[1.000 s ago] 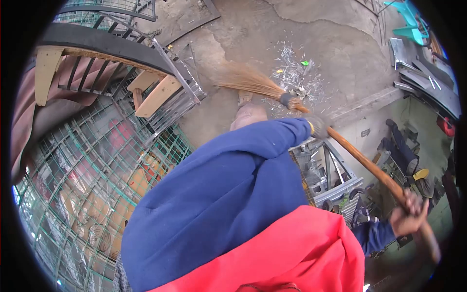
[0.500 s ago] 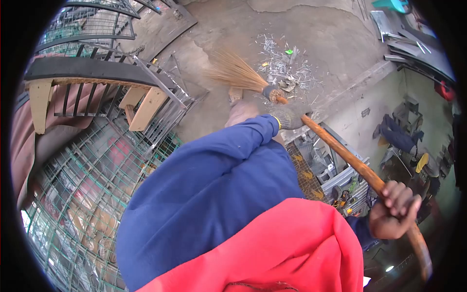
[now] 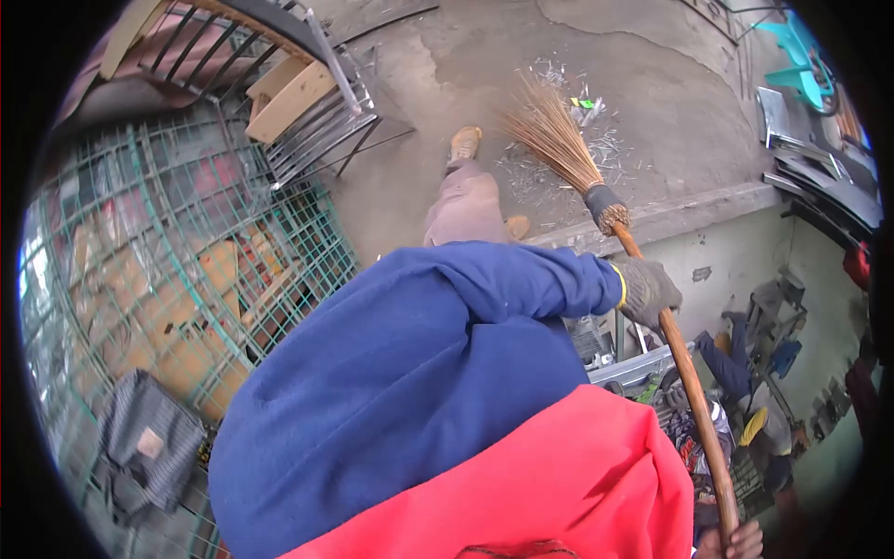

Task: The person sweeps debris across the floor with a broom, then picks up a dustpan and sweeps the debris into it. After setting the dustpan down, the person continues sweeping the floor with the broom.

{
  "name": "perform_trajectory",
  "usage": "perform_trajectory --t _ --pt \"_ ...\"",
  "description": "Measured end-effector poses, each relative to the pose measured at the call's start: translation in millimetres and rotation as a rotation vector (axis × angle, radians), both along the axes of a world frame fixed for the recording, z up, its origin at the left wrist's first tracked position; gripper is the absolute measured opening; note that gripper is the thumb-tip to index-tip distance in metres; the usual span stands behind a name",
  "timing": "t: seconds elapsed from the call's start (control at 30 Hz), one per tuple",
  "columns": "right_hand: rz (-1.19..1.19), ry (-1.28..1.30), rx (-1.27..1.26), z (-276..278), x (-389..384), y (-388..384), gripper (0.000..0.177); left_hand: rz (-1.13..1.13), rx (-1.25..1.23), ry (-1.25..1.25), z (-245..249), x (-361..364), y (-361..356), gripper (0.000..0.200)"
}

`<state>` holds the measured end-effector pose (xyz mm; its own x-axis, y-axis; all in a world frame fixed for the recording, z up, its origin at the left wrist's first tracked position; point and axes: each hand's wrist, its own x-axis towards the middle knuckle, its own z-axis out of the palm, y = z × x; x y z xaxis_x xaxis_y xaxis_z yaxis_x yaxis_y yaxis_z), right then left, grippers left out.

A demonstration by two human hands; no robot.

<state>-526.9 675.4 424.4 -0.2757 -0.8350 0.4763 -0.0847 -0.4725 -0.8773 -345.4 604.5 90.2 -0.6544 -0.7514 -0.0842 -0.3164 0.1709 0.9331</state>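
A long-handled broom [image 3: 694,391] slants across the right side of the head view, its straw bristles [image 3: 557,140] on the concrete floor over scattered metal scraps [image 3: 610,154]. Around the wooden handle, below the dark binding, is my left hand [image 3: 649,292] in a grey knit glove with a yellow cuff edge. My right hand [image 3: 736,540], bare, is wrapped round the lower end of the handle at the bottom edge and is partly cut off. A small bright green scrap [image 3: 584,103] lies by the bristle tips.
A green wire-mesh cage [image 3: 307,219] stands on the left, with a metal frame and wooden blocks [image 3: 303,102] above it. A low concrete ledge [image 3: 689,207] borders the floor. Another person [image 3: 754,401] is at the right, near stacked metal sheets [image 3: 815,177] and a turquoise chair [image 3: 796,65].
The broom has swung right, its bristles now over the scraps. My left hand has moved right and down; my right hand has dropped toward the bottom edge. The camera view has shifted.
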Motion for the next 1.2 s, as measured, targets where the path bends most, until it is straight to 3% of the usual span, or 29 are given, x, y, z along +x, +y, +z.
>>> perform_trajectory --t 0.13,0.17,0.2,0.23,0.27,0.33,0.47,0.53,0.63,0.7,0.83,0.9,0.97,1.07,1.13,1.2 --pt "0.344 -0.159 0.034 -3 -72 3 0.042 -0.040 -0.012 0.041 -2 -19 46 0.041" --pt "0.353 -0.139 0.121 -8 -81 5 0.041 -0.048 0.126 0.007 5 -10 58 0.044" --pt "0.493 -0.038 0.475 7 -168 13 0.033 -0.100 0.200 -0.036 9 0 67 0.044" --pt "0.603 -0.176 0.365 -21 -120 2 0.031 -0.153 0.269 -0.082 11 10 75 0.045" --pt "0.422 -0.155 0.262 -42 -107 -3 0.035 -0.116 0.325 -0.069 3 17 87 0.041" --pt "0.560 -0.324 0.348 -79 -74 -11 0.036 -0.033 0.404 -0.034 -31 27 113 0.038" --pt "0.468 -0.391 0.516 -156 -13 7 0.031 0.009 0.401 -0.108 -128 45 126 0.037" --pt "0.454 -0.204 0.452 -174 9 36 0.029 0.209 0.156 -0.247 -180 33 124 0.035" --pt "0.354 -0.168 0.385 -163 6 61 0.029 0.286 -0.040 -0.147 -186 -2 107 0.032" --pt "0.324 -0.123 0.369 -141 1 74 0.029 0.168 0.039 -0.091 -147 -21 86 0.033" --pt "0.192 -0.073 0.313 -94 -17 103 0.032 -0.080 0.039 -0.044 -124 -77 58 0.037" --pt "0.060 -0.185 0.269 -64 -50 119 0.034 -0.101 0.081 -0.036 -73 -77 66 0.041" --pt "-0.093 -0.139 0.139 -38 -69 136 0.033 -0.090 0.035 0.023 -47 -80 90 0.048" --pt "-0.001 -0.073 0.120 -1 -71 157 0.040 -0.214 0.202 -0.082 27 -36 116 0.054" --pt "0.309 -0.247 0.422 12 -81 166 0.037 -0.194 0.170 -0.047 -3 -32 147 0.056" --pt "-0.042 -0.174 0.453 -14 -75 167 0.035 -0.182 0.231 -0.061 -8 -4 165 0.056"
